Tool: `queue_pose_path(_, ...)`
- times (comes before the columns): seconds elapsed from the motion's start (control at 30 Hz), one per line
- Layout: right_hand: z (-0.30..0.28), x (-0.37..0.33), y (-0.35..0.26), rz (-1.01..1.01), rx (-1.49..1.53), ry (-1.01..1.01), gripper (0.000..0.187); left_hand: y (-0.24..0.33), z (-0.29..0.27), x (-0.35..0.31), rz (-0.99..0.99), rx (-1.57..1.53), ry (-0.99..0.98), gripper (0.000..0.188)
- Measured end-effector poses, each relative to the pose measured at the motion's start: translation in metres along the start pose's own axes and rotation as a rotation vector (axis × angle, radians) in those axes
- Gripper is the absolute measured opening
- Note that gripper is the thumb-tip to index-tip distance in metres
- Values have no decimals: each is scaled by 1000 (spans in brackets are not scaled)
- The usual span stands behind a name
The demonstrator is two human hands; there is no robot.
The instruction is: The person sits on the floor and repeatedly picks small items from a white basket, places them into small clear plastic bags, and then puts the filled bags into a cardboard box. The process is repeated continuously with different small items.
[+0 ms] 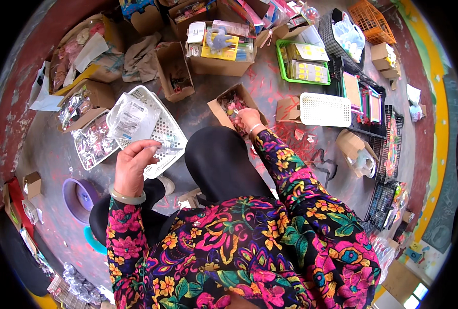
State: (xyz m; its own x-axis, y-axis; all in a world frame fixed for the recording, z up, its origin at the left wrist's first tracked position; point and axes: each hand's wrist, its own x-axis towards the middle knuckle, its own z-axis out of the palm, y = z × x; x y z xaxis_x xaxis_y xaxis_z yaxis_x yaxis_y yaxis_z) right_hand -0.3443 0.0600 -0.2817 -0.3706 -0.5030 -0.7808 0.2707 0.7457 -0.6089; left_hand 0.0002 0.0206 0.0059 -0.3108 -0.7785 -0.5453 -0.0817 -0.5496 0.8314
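My left hand (132, 166) is raised over the white perforated basket (153, 91), its thumb and fingers pinched on a small clear plastic bag (171, 150). A larger clear bag (136, 117) with a printed label lies in that basket. Ahead of my knee, my right hand (250, 119) reaches into an open cardboard box (220, 112) of small pink and red pieces (233, 103). Its fingers are drawn together at the pieces, but what they hold is too small to make out.
Left of the basket stands a white tray (88, 164) of shiny small packets. A purple basin (65, 195) is at lower left. Cartons (222, 67), a green basket (282, 67) and an upturned white basket (326, 109) stand beyond my right hand. Red scraps litter the floor.
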Motion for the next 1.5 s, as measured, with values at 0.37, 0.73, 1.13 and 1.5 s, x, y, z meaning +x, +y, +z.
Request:
queue_pose_path(0.37, -31, -115, -88, -364, 17, -207, 11, 0, -2, 9, 6, -112, -26, 16)
queue_pose_path(0.73, 2, -166, -122, -642, -54, -374, 8, 0, -9, 8, 1, -196, -73, 17)
queue_pose_path(1.13, 91, -273, -168, -1344, -600, -412, 6, -7, -3, 16, -49, -221, -115, 21)
queue_pose_path(1.5, 85, -266, -173, -1290, -771, -434, 6, -11, -10, 21, 26, -139, -266, 22)
